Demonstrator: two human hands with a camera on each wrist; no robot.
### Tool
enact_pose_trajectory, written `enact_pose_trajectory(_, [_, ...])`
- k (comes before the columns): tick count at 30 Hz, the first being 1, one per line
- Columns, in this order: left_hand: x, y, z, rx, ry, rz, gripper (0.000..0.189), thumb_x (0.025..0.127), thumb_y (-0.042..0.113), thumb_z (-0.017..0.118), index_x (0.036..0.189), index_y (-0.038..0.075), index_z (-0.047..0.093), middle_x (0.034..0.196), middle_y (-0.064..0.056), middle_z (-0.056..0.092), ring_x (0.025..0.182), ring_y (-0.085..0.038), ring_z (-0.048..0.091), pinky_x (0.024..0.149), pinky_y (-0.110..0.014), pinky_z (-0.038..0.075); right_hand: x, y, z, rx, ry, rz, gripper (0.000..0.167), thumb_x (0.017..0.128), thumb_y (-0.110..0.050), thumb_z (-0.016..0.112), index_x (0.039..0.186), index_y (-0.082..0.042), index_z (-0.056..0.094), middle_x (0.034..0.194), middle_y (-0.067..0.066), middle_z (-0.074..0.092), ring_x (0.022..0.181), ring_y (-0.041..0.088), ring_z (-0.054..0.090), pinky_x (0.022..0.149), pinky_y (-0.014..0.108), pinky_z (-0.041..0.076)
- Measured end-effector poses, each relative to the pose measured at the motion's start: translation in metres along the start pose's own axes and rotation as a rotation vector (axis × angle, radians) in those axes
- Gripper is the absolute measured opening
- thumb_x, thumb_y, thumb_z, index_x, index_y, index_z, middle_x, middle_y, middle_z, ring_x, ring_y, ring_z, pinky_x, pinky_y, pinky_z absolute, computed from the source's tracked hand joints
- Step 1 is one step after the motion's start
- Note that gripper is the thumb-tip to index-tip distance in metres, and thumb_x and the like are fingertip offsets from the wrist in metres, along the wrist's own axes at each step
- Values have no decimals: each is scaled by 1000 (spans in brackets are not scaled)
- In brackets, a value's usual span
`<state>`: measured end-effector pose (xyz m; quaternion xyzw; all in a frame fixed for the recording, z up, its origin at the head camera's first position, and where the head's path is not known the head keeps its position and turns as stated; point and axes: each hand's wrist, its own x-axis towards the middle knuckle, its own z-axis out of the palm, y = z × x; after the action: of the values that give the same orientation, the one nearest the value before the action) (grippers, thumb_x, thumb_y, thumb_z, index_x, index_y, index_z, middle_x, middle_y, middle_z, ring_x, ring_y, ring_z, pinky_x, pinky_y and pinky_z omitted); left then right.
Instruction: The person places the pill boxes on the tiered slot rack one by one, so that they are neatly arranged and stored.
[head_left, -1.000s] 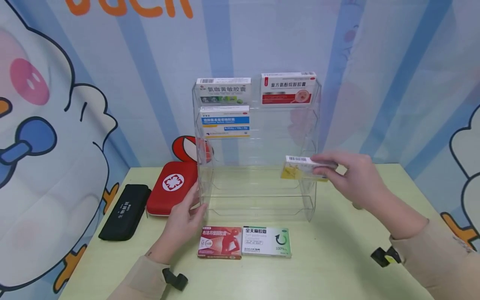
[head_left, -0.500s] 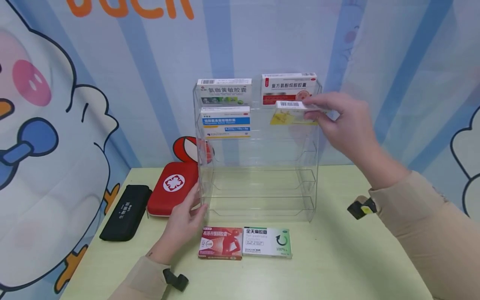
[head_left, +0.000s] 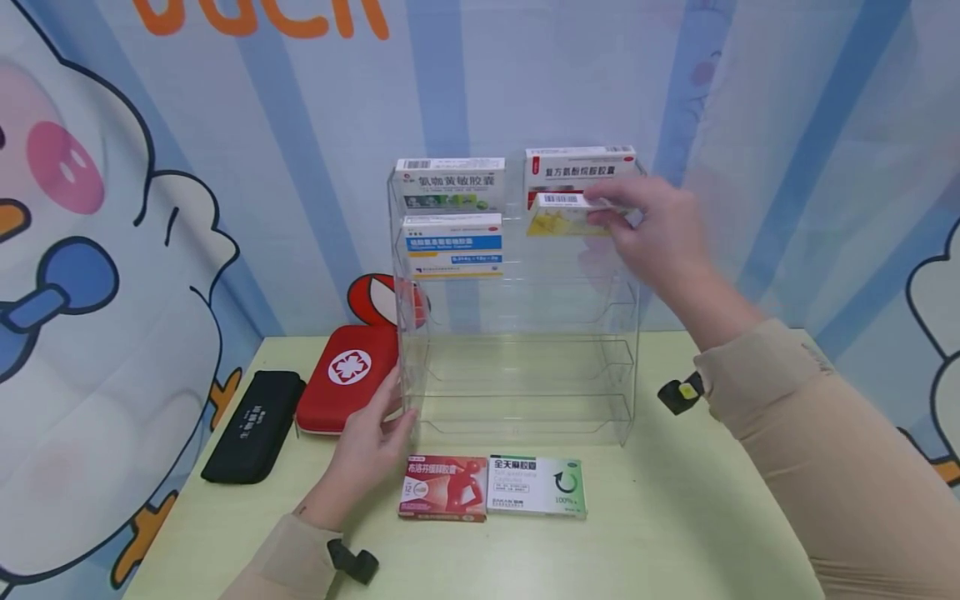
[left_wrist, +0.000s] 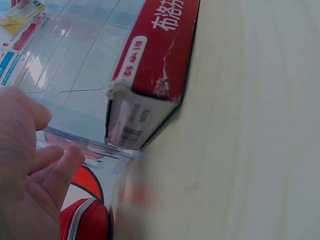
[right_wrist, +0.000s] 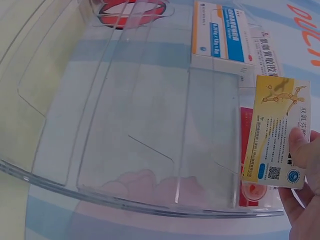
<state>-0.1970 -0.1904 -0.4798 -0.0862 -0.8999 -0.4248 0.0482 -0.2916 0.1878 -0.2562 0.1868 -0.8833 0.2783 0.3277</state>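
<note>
My right hand [head_left: 660, 233] pinches a yellow-and-white medicine box [head_left: 566, 217] by its right end, in front of the clear tiered display rack [head_left: 517, 367] at its second tier. In the right wrist view this medicine box [right_wrist: 277, 130] overlaps the red-and-white box [right_wrist: 246, 132] on the top tier. My left hand [head_left: 367, 450] holds the rack's lower left side, the thumb in front and the fingers on the outer side. On the rack's left are a green-and-white box [head_left: 450, 187] at the top and a blue-and-white box [head_left: 453, 247] below it.
A red ibuprofen box [head_left: 444, 490] and a green-and-white capsule box [head_left: 534, 487] lie side by side before the rack. Left of it are a red first-aid case [head_left: 330, 400] and a black zip case [head_left: 251, 429]. A printed cloth [head_left: 337, 125] hangs behind.
My right hand has raised the yellow-and-white medicine box from the rack's middle height to the second tier and shifted it slightly left. The left hand stays in place on the rack.
</note>
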Motion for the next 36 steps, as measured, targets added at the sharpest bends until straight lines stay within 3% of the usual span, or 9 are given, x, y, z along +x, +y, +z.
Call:
enact_pose_trajectory(6, [0,0,0,-1,1,2,92,105,20,76,177,35,21,169,-10,54,148,-40,62,106,-49,64,-3,2,11,-35,-123,62,27,102,-17,79,129,-13,81,134,11,80,125,34,73,106,55,61])
enact_pose_trajectory(17, [0,0,0,-2,-4,4,91,105,19,76,177,33,22,169,-10,54,148,-39,63,106,-49,64,-10,3,24,-54,-262,149,30,104,-16,78,133,-18,79,138,11,78,127,37,69,111,59,57])
enact_pose_trajectory(26, [0,-2,1,-4,4,12,92,104,19,76,177,34,22,170,-9,54,148,-39,63,105,-49,65,-13,5,32,-77,-278,120,30,105,-13,75,134,-14,78,141,11,77,134,37,68,117,58,56])
enact_pose_trajectory(36, [0,-3,0,-4,7,14,92,104,21,77,177,34,22,170,-8,53,149,-38,62,105,-49,65,-17,7,34,-54,-200,65,29,103,-10,76,132,-10,78,142,12,76,138,37,65,122,58,52])
